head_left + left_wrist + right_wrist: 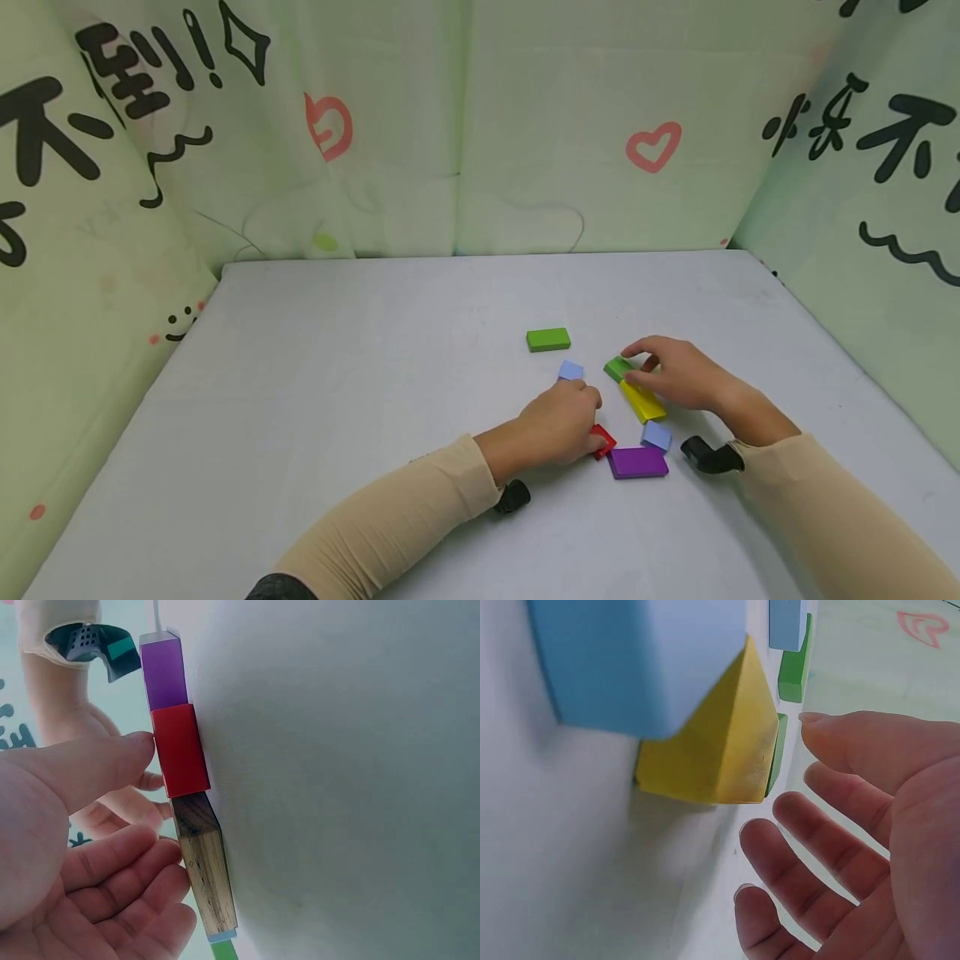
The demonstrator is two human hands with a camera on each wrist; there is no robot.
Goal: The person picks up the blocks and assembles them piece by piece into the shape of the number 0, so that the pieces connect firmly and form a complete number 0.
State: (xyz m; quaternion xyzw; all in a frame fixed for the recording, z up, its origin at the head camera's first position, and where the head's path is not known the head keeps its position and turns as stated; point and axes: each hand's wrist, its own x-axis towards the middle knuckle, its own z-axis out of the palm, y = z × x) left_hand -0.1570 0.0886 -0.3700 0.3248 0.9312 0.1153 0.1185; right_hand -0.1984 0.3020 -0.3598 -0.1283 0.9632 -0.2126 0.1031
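My left hand [562,421] is at the left of a group of blocks. In the left wrist view its thumb touches the side of a red block [180,750], and its loosely bent fingers lie along a wood-grain block [206,862]. A purple block [637,463] adjoins the red one. My right hand [678,372] reaches over the other side, fingers spread and bent around a small green block [617,367] and the end of a yellow block [642,402]. The right wrist view shows its thumb and fingers apart beside the yellow block. The left hand hides the wood-grain block from the head view.
One light blue block [656,436] lies between the yellow and purple ones; another light blue block [571,370] shows beyond my left hand. Farther back a green block [548,339] lies alone on the white table [360,375]. Printed curtains [480,125] enclose the table's back and sides.
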